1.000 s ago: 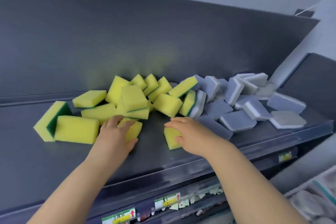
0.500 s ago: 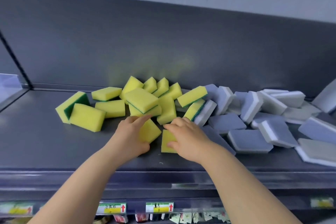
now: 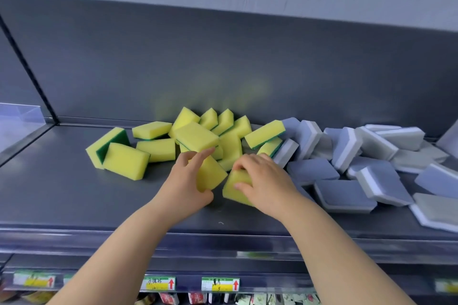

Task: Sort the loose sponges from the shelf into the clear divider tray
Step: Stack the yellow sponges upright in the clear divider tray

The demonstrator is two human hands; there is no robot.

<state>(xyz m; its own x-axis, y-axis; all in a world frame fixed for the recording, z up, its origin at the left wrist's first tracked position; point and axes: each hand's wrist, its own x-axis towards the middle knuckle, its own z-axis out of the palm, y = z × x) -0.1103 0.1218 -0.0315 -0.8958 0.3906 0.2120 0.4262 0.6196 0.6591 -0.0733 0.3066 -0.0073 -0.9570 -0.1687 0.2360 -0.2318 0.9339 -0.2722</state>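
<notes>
In front of the yellow pile [image 3: 198, 135], head view: both hands, 1 yellow sponge each, just beside one another.
Left hand [image 3: 184, 183]: fingers and thumb curled round the left sponge [image 3: 213, 174], which is tilted.
Right hand [image 3: 265, 181]: fingertips pinching the right sponge [image 3: 234, 189].
Clear divider tray [image 3: 19, 116]: likely the clear walls far left of the pile, nearer the left hand, with bare shelf [image 3: 62, 188] between.
Right of the pile: grey sponges [image 3: 347, 148], off the path.

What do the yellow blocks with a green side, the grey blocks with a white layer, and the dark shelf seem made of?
Yellow rectangular blocks: soft matte foam, no shine; green face looks like coarser scouring pad. Grey rectangular blocks: likely similar foam, white layer bonded on. Dark grey shelf: probably painted metal, satin sheen reflecting yellow.
</notes>
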